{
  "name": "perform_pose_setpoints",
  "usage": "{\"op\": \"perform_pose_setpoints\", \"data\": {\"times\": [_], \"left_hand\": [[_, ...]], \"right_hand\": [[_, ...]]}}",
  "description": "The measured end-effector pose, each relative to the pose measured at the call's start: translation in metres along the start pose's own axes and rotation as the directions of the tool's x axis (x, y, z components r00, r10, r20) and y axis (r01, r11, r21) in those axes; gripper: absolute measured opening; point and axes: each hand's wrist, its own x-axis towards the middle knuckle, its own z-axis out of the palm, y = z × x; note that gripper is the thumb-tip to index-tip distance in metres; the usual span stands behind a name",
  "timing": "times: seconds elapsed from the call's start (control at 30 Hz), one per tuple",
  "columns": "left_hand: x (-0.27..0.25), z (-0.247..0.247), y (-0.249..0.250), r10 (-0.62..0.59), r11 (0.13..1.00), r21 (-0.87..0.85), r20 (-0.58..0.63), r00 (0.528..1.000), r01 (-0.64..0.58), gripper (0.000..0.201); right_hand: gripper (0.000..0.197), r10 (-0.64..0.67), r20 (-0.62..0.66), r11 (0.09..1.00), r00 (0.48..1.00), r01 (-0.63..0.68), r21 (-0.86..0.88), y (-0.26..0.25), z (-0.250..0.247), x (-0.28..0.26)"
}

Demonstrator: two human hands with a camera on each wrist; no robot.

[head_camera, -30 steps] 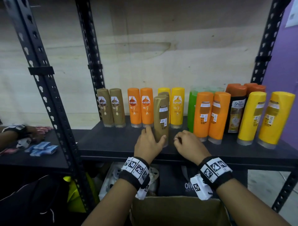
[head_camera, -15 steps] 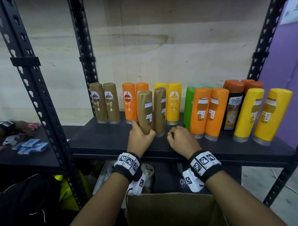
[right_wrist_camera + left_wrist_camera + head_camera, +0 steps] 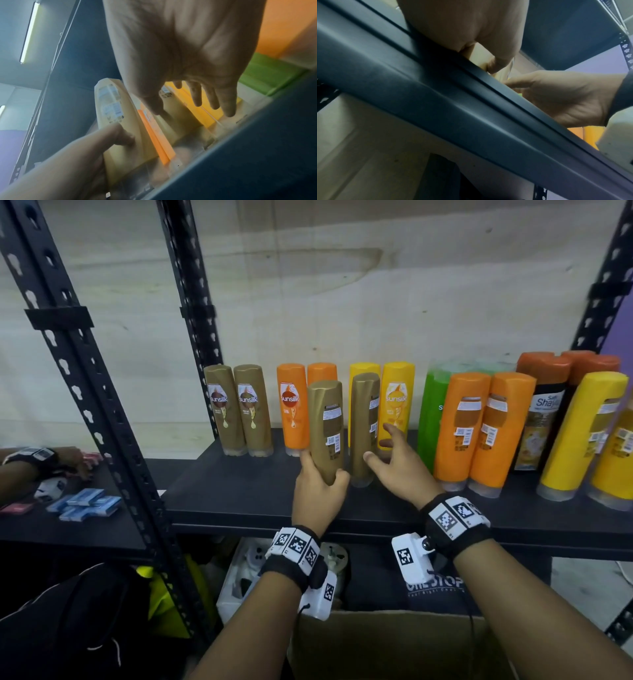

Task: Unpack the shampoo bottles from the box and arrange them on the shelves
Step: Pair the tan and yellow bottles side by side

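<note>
Gold bottle (image 3: 325,429) upright, barcode forward

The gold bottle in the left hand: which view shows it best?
The head view: the gold bottle shows whole, back label out, left hand gripping its base. The right wrist view shows it blurred and slanted. The left wrist view shows only a sliver behind the shelf edge.

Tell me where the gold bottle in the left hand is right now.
In the head view, the gold bottle stands mid-shelf, in front of the orange bottles, beside a second gold bottle; left hand grips its base.
</note>
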Motion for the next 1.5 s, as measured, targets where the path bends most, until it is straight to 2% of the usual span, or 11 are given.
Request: {"op": "perform_pose_setpoints", "data": {"times": [0.1, 0.2, 0.4, 0.57, 0.8, 1.1, 1.27, 1.5], "left_hand": [[0.000, 0.001, -0.002, -0.003, 1.000, 0.026, -0.001, 1.000, 0.003, 0.063], [0.002, 0.001, -0.004, -0.003, 0.999, 0.050, -0.002, 1.000, 0.003, 0.061], [0.002, 0.001, -0.006, 0.020, 0.999, 0.028, -0.019, 1.000, -0.020, 0.052], [0.003, 0.001, -0.008, 0.042, 0.998, 0.056, -0.011, 0.999, -0.041, 0.056], [0.005, -0.003, -0.011, 0.057, 0.998, 0.017, 0.047, 0.997, -0.057, 0.057], [0.004, 0.000, -0.008, 0.088, 0.993, -0.081, 0.030, 0.996, -0.085, 0.051], [-0.010, 0.025, 0.008, 0.152, 0.979, -0.149, 0.081, 0.985, -0.139, 0.044], [-0.035, 0.073, 0.034, 0.226, 0.956, -0.223, 0.144, 0.963, -0.191, 0.038]], "right_hand": [[0.090, 0.008, 0.113, 0.999, 0.994, -0.013, 0.043, 0.002, 0.009, 0.005], [0.085, -0.024, 0.128, 0.993, 0.991, 0.009, 0.116, 0.007, 0.018, 0.006], [0.081, 0.042, 0.000, 0.983, 0.999, -0.041, 0.181, 0.013, 0.025, 0.005], [0.067, -0.004, -0.091, 0.988, 0.996, 0.018, 0.152, 0.010, 0.030, -0.005], [0.064, -0.050, -0.099, 0.981, 0.994, 0.068, 0.184, 0.010, 0.016, -0.031], [0.059, -0.045, -0.174, 0.961, 0.984, 0.091, 0.263, 0.021, -0.013, -0.067], [0.055, -0.018, -0.166, 0.968, 0.986, 0.059, 0.245, 0.037, -0.036, -0.078], [0.055, 0.011, -0.254, 0.982, 0.967, 0.037, 0.185, 0.063, -0.072, -0.095]]}}
